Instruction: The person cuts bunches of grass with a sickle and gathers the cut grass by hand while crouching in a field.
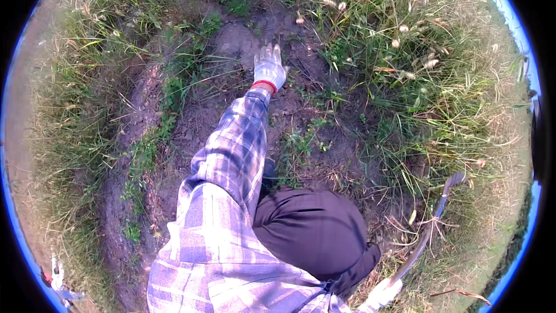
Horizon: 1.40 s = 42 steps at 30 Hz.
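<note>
My left hand (270,68), in a white glove with a red cuff, reaches forward over a strip of bare soil (236,37). Its fingers are somewhat apart, and I see nothing in it. Low on the right, my right hand (383,294), also white-gloved, is closed around the lower end of a sickle (423,243). The sickle slants up and away to the right, its curved tip over the grass. Dry grass stems (434,221) cling across its middle. Part of the right hand is cut off by the lower edge of the view.
Tall grass with seed heads (391,48) stands on the right, and more grass (82,139) lines the left. Low green weeds (304,139) grow from the soil before my bent, dark-trousered knee (312,230). A person (58,276) shows small at the lower left rim.
</note>
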Motion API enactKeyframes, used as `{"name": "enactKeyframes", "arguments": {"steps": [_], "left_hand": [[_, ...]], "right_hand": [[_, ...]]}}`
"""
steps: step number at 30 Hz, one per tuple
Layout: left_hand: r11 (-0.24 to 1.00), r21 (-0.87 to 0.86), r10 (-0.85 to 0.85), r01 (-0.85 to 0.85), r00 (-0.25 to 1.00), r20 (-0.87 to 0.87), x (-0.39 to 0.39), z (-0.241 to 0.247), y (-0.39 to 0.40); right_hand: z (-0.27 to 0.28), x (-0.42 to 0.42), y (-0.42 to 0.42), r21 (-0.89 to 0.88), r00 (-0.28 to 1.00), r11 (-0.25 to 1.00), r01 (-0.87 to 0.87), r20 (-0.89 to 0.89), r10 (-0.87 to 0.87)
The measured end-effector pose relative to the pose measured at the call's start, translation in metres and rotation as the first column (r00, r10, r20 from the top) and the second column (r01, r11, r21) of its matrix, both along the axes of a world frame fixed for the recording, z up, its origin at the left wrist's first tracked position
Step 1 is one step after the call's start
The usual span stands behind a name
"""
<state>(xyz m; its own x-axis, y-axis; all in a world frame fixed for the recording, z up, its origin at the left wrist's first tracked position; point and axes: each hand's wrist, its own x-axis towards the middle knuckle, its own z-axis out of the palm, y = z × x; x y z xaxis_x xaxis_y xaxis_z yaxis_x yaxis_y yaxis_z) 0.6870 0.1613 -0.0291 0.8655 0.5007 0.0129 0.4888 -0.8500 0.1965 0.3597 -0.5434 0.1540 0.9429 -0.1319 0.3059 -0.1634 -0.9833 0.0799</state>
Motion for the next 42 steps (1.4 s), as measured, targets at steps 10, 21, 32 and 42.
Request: {"name": "enactKeyframes", "arguments": {"steps": [10,21,32,42], "left_hand": [[0.995,-0.101,0.008,-0.016,0.997,-0.073,0.05,-0.064,0.066],[0.817,-0.576,0.207,-0.04,0.952,0.227,0.012,-0.012,0.095],[0.508,-0.74,0.141,0.44,0.805,0.576,-0.129,0.144,0.092],[0.988,0.12,0.089,-0.098,0.993,0.078,-0.135,0.074,0.307]], "right_hand": [[-0.008,0.191,0.312,0.55,0.897,0.733,-0.4,0.072,0.436],[-0.114,0.333,0.516,0.579,0.706,0.767,-0.275,-0.42,0.57],[-0.054,0.23,0.341,0.749,0.821,0.551,0.367,-0.54,0.188],[-0.04,0.254,0.47,0.939,0.672,0.174,0.298,-0.336,0.66]]}}
